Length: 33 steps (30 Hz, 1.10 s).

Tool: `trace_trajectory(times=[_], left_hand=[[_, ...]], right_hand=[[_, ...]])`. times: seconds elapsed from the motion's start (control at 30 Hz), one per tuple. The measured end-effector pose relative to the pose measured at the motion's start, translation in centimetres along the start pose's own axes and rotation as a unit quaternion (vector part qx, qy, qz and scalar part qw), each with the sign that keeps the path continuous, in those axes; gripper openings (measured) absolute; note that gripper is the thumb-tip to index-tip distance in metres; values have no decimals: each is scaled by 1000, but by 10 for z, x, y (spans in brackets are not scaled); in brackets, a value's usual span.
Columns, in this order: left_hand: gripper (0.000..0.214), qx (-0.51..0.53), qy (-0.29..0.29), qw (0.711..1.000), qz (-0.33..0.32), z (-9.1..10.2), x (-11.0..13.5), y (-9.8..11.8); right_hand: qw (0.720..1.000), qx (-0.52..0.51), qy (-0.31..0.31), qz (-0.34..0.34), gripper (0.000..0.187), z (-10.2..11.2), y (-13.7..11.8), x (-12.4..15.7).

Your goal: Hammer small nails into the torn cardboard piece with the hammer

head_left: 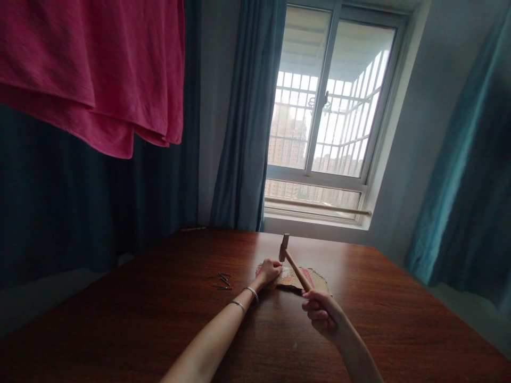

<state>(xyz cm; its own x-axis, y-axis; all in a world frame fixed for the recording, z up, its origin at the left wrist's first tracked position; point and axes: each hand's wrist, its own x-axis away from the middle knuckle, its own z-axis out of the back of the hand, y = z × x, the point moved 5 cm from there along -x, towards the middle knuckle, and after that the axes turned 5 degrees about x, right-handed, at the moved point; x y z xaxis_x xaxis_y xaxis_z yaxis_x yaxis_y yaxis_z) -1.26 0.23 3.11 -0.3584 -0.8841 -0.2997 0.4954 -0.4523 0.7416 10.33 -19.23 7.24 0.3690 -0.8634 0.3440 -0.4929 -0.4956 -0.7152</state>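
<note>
My right hand (321, 313) is wrapped round the wooden handle of a hammer (295, 268). The hammer's metal head is raised at the far end, close above the fingertips of my left hand (271, 270). Those fingers are pinched on a thin upright nail (282, 263), only a little of which shows. Under the nail lies a torn-edged piece of cardboard (319, 281), tan with pink and pale patches and many small dots. My left hand rests on its left end and hides part of it. Left of that hand, several loose nails (224, 280) lie on the wood.
A brown wooden table (159, 319) stretches out below the window (319, 122). Blue curtains (247, 117) hang on both sides. At the upper left a pink cloth (99, 69) hangs down, and a rail (319, 206) crosses the window's lower part.
</note>
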Motion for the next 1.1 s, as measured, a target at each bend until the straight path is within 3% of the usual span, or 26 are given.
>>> trace_trajectory(times=[0.2, 0.33, 0.47, 0.6, 0.87, 1.1], left_hand=[[23, 3, 2, 1000, 18, 3, 5, 7], [23, -1, -3, 1000, 23, 3, 5, 7], [29, -1, -4, 1000, 0, 3, 2, 6], [36, 15, 8, 1000, -5, 5, 1, 5], [37, 16, 16, 999, 26, 8, 2, 1], [37, 19, 18, 1000, 14, 7, 1, 1]], right_hand=[[999, 36, 22, 2, 23, 4, -2, 2], [987, 116, 105, 47, 16, 20, -10, 2], [930, 255, 237, 114, 11, 53, -19, 1], [881, 313, 317, 162, 14, 85, -29, 6], [816, 396, 386, 167, 18, 107, -45, 40], [744, 487, 435, 144, 19, 146, -41, 30]])
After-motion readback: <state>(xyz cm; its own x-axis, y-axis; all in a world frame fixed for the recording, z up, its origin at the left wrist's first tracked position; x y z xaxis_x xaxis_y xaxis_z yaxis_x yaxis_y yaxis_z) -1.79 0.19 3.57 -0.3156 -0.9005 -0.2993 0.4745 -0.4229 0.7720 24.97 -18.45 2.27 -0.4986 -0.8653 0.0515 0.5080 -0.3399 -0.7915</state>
